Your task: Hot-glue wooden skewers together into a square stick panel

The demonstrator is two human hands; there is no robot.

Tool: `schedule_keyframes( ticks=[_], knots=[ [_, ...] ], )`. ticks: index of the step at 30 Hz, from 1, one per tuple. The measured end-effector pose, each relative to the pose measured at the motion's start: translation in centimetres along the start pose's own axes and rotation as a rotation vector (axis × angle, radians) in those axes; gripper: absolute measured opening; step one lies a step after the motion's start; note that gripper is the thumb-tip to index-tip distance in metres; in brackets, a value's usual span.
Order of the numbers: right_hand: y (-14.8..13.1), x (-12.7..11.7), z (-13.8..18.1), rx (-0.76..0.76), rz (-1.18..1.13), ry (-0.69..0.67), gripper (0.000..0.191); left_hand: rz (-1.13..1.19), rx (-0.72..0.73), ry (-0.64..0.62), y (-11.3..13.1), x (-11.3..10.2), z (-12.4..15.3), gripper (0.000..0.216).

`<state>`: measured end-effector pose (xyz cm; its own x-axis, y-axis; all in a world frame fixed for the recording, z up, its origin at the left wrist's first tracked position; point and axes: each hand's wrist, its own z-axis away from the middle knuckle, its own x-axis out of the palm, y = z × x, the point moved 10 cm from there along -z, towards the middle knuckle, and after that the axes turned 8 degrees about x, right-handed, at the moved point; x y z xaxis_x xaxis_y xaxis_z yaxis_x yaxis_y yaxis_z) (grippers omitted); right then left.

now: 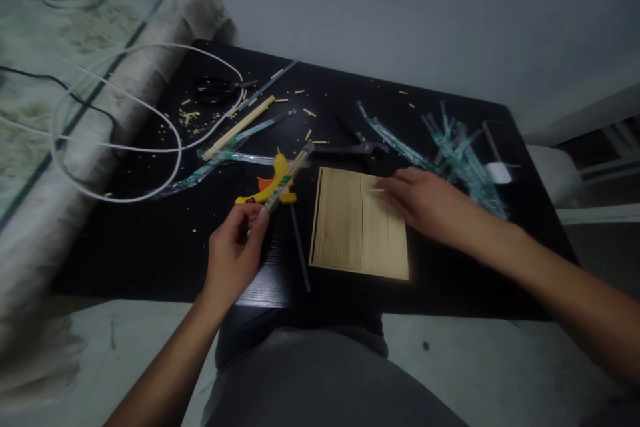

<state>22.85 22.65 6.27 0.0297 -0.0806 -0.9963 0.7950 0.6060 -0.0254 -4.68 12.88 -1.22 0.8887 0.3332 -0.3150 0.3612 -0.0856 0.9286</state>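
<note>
My left hand (239,240) is closed around a pair of disposable chopsticks (290,177) in a clear wrapper with green print, slanting up to the right. Beneath the chopsticks lies a yellow hot glue gun (267,193) with an orange trigger and a dark glue stick (300,250) at its rear. A square wooden panel (345,220) made of thin sticks lies to the right. Over its upper right edge is my right hand (407,197), somewhat blurred, its fingers pinched together. A short pale wooden stick (375,191) shows at those fingertips.
Several empty wrappers (465,160) are heaped at the right, beside a phone (500,143) and a white case (499,173). Behind the panel lie dark pliers (360,148). Loose chopsticks (240,127), scissors (215,87), wood scraps (190,118) and a looping white cable (120,145) occupy the left.
</note>
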Motion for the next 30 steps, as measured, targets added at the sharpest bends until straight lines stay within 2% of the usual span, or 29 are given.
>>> schedule_keyframes(
  ticks=[3,5,7,10,13,17,20,22,27,30],
  knots=[
    [2.8,-2.5,0.3,0.153,-0.168,0.127,0.038,0.008,0.031,-0.029,0.5,0.3,-0.2,0.02],
    [2.3,-3.4,0.1,0.208,-0.367,0.171,0.042,0.054,0.033,-0.037,0.8,0.6,-0.3,0.02],
    [0.1,-3.7,-0.9,0.206,-0.662,0.188,0.041,0.122,0.02,-0.036,1.2,0.8,-0.3,0.021],
    [-5.9,-3.2,-3.0,0.037,-1.131,0.051,0.036,0.167,0.024,-0.083,2.5,1.5,-0.2,0.021],
    [-9.7,-4.3,-4.2,-0.091,-1.385,0.093,0.026,0.117,0.084,-0.155,4.0,2.0,-0.3,0.017],
    [-12.2,-4.7,-4.6,-0.195,-1.228,0.197,0.021,-0.029,0.202,-0.159,4.5,1.6,-0.7,0.014],
    [-12.7,-4.2,-4.5,-0.245,-1.12,0.293,0.021,-0.13,0.28,-0.158,4.0,1.5,-0.7,0.017],
    [-13.0,-3.3,-4.7,-0.245,-1.087,0.26,0.021,-0.175,0.299,-0.166,3.6,1.6,-0.5,0.019],
    [-13.4,-0.4,-5.7,-0.148,-1.048,0.073,0.023,-0.19,0.278,-0.168,3.5,1.7,-0.4,0.02],
    [-13.6,0.3,-6.0,-0.132,-1.088,0.06,0.028,-0.148,0.291,-0.141,3.8,1.5,-0.4,0.015]
  ],
)
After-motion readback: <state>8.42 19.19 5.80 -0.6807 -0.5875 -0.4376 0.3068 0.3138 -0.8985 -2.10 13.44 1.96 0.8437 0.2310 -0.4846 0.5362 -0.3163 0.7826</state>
